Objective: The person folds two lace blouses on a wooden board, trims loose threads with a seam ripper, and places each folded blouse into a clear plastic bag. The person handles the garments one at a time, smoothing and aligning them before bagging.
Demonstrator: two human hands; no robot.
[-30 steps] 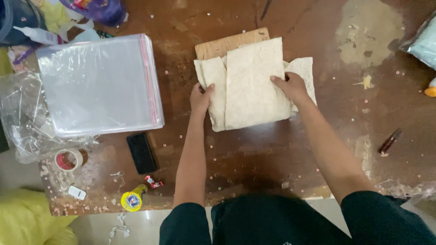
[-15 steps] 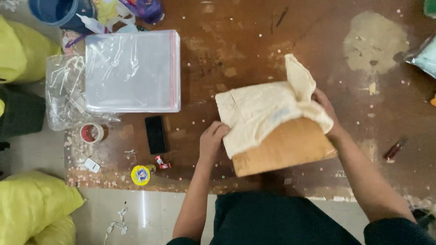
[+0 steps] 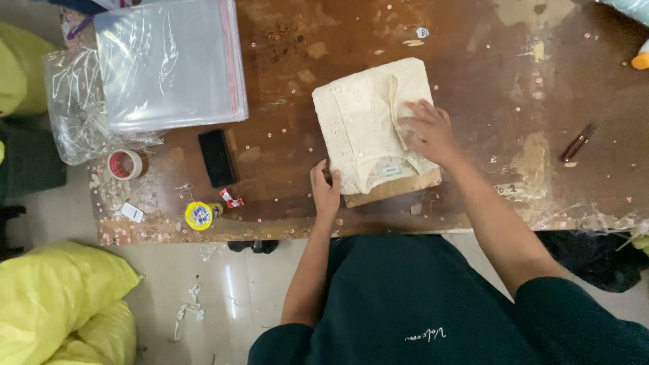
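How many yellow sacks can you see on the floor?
2: one big sack at the bottom left, another sack at the left edge, partly cut off. More may lie out of view.

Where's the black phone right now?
In the head view the black phone lies flat on the table, left of the folded cream garment, between the tape roll and the left hand.

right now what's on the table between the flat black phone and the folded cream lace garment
In the head view, nothing large: only bare, stained brown wooden table with tiny scattered specks lies between the black phone and the folded cream garment.
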